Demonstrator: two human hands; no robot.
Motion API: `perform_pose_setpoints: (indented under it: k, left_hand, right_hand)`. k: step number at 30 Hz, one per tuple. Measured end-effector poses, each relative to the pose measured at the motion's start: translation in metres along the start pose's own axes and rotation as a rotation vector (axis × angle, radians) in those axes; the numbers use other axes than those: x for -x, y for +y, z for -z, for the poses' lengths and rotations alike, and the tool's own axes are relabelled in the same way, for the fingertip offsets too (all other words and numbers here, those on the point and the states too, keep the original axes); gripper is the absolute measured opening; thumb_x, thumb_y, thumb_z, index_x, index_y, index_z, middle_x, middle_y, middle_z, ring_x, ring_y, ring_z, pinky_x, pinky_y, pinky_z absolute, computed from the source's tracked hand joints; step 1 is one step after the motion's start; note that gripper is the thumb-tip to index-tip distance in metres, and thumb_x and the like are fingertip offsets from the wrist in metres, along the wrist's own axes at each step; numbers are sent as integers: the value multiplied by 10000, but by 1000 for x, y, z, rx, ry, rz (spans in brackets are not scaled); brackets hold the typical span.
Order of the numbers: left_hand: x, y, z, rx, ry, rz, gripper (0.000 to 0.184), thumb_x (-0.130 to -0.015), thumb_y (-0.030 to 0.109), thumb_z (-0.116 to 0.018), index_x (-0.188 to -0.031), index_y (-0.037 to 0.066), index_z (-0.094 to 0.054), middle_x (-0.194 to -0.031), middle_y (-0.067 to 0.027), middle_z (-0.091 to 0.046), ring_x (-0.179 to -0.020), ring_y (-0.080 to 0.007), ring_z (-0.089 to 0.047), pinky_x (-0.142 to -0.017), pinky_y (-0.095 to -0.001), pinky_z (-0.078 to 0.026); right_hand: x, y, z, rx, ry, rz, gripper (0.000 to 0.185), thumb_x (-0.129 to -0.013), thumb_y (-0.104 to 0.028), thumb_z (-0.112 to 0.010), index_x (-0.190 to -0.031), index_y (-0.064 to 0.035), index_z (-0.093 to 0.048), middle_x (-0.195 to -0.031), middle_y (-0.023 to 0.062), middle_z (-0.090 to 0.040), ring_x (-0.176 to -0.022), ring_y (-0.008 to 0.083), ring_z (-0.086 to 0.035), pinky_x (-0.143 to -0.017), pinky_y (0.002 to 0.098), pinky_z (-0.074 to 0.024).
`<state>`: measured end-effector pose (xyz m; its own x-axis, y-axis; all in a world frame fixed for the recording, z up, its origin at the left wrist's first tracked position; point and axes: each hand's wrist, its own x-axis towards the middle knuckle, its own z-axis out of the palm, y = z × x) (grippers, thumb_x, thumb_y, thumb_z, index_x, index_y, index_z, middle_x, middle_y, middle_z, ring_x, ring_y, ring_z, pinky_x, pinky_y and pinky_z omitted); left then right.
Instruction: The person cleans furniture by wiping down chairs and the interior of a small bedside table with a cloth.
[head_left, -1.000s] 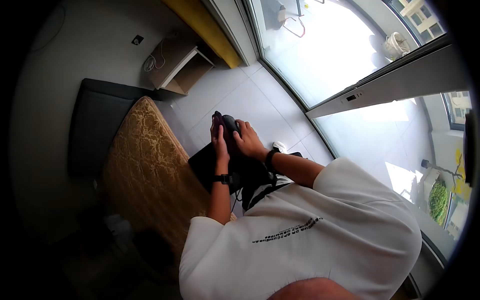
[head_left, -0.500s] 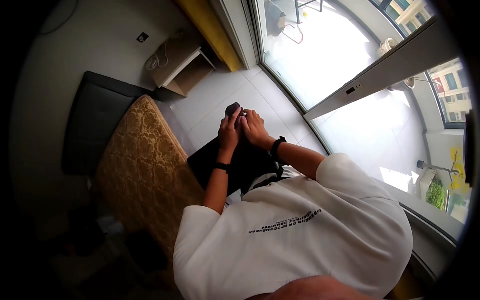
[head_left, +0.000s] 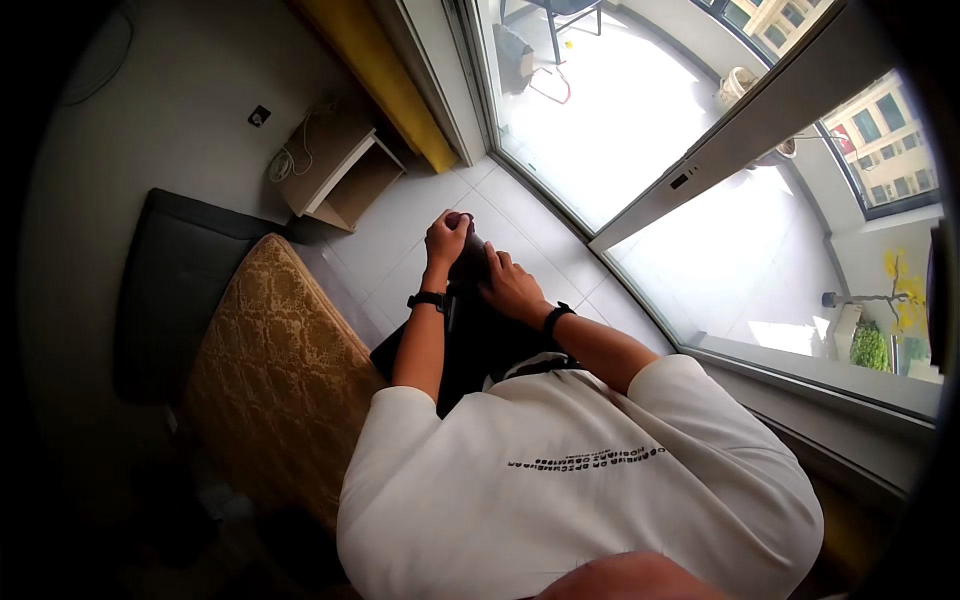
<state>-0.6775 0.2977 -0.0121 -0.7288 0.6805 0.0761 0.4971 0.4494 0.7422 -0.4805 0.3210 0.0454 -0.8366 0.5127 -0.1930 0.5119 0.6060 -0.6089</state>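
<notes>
My left hand (head_left: 446, 240) is closed around the far end of a dark brown, elongated object (head_left: 470, 258); its kind is hard to make out against my dark trousers. My right hand (head_left: 515, 288) lies at the near right side of the same object, fingers apart and stretched out, the index finger touching it. Black bands circle both wrists. Below the hands are my black-clad legs (head_left: 470, 335), and the object's lower end merges with them.
A mattress with gold patterned cover (head_left: 285, 360) lies to my left, with a dark headboard (head_left: 165, 300) behind it. A wooden nightstand (head_left: 350, 185) holding a white cable stands ahead. On the right is a sliding glass door (head_left: 690, 180), with pale floor tiles (head_left: 395, 265) before it.
My hands have moved apart: the left is now around the object's far end, and the right has slid back nearer to me. The view has shifted slightly.
</notes>
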Motion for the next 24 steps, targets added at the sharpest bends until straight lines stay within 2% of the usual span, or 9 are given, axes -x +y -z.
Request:
perform_pose_setpoints:
  k: [2,5,6,9,13,16,21,23,24]
  left_hand:
    - [-14,-13,-10,208,14,168,306,-822,300,-637,-834,-2,-682,-796,-184,-713,-742,-357,-676,-734,-423,-530]
    - [-16,-27,-14,687,116,555,340,-841,291,-576,-716,-16,-652,-712,-118,-691,-698,-269,-671,-673,-379,-537]
    - [-7,-17,-14,935,275,683,318,-859,290,-568,-679,32,-615,-678,-52,-636,-627,-244,-614,-679,-371,-534]
    - [20,15,-33,1005,652,730,356,-881,303,-528,-705,10,-627,-701,-75,-656,-666,-240,-633,-695,-374,-539]
    - [35,-28,-57,652,648,575,456,-946,371,-488,-791,-22,-661,-835,-150,-713,-768,-293,-674,-771,-405,-537]
    - [66,-22,-73,528,730,548,494,-994,393,-490,-960,-89,-591,-1005,-273,-629,-946,-429,-611,-834,-473,-495]
    - [131,-36,-106,377,632,438,394,-985,332,-546,-1107,-41,-575,-1115,-262,-596,-1051,-393,-572,-926,-464,-452]
    - [164,-56,-133,-388,244,249,387,-1002,235,-427,-1285,-19,-503,-1140,-300,-600,-1095,-422,-568,-979,-529,-423]
    - [166,-80,-162,-291,22,347,388,-991,211,-422,-1301,-8,-500,-1192,-316,-574,-1113,-444,-556,-993,-551,-411]
  right_hand:
    - [-2,9,-8,6,16,33,865,-847,-270,-676,-1520,-23,-192,-1293,253,-497,-1018,431,-625,-821,501,-552]
    - [-1,19,-17,89,147,127,859,-838,-281,-692,-1522,-50,-225,-1195,204,-547,-895,368,-661,-724,466,-571]
    - [2,22,-16,94,137,115,859,-838,-281,-692,-1522,-50,-225,-1195,204,-547,-895,368,-661,-724,466,-571]
    - [-2,26,-7,247,148,43,825,-854,-306,-669,-1523,-69,-249,-1127,154,-584,-852,324,-675,-660,431,-565]
    - [-1,23,-8,278,124,76,822,-850,-294,-668,-1519,-58,-253,-1132,178,-581,-878,339,-673,-682,442,-563]
    - [-3,16,-4,240,86,50,895,-816,-296,-710,-1518,-53,-211,-1186,215,-567,-934,409,-653,-754,487,-555]
    - [-6,14,-12,204,35,4,851,-842,-278,-646,-1523,-59,-185,-1280,270,-518,-1034,469,-616,-836,516,-539]
    - [-7,22,-17,226,85,73,831,-853,-273,-632,-1520,-58,-187,-1276,271,-519,-1023,473,-621,-837,522,-539]
    - [-5,20,-16,252,63,59,821,-858,-273,-626,-1518,-54,-189,-1278,273,-518,-1020,472,-623,-841,521,-540]
